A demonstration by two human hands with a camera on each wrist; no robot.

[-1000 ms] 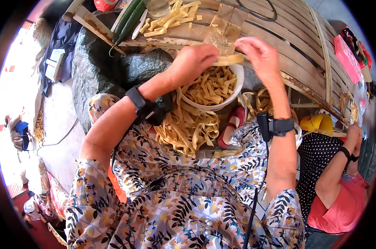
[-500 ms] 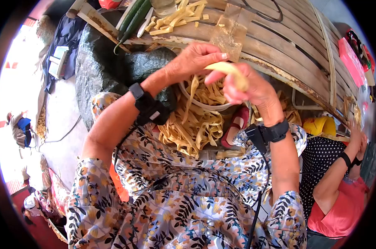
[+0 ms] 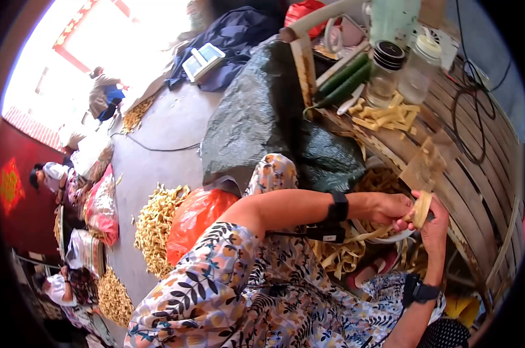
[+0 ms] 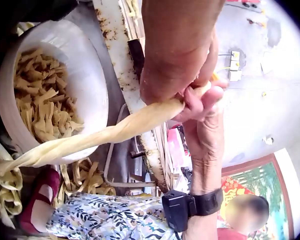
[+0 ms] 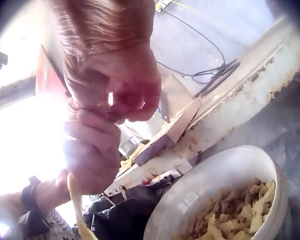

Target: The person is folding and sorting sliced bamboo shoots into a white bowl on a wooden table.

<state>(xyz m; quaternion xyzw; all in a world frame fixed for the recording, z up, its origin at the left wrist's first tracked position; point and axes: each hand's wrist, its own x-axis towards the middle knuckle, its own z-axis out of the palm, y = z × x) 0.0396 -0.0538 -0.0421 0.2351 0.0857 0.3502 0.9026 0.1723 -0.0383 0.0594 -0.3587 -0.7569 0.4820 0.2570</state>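
A long, twisted pale yellow strip (image 4: 115,131) runs from my hands down over a white bucket (image 4: 92,65). In the head view, a looped part of the strip (image 3: 422,210) stands up between the hands. My left hand (image 3: 391,207) pinches it with bent fingers. My right hand (image 3: 435,225) grips the same strip close against the left fingers. The right wrist view shows my right hand (image 5: 112,65) above my left hand (image 5: 92,145), their fingers meeting. Short pieces of the same yellow stuff (image 5: 235,215) fill the bucket's lower part.
A slatted bench (image 3: 477,174) with a rusty edge stands beyond the bucket, bearing a small board (image 3: 423,168), cucumbers (image 3: 346,81), jars (image 3: 385,72) and cut pieces (image 3: 390,116). Long strips (image 3: 338,255) lie below the bucket. An orange bag (image 3: 198,223) and heaped pieces (image 3: 158,226) are at left.
The head view has swung left, shifting the scene rightward. One second ago the strip was stretched between parted hands; now the hands are together around its loop.
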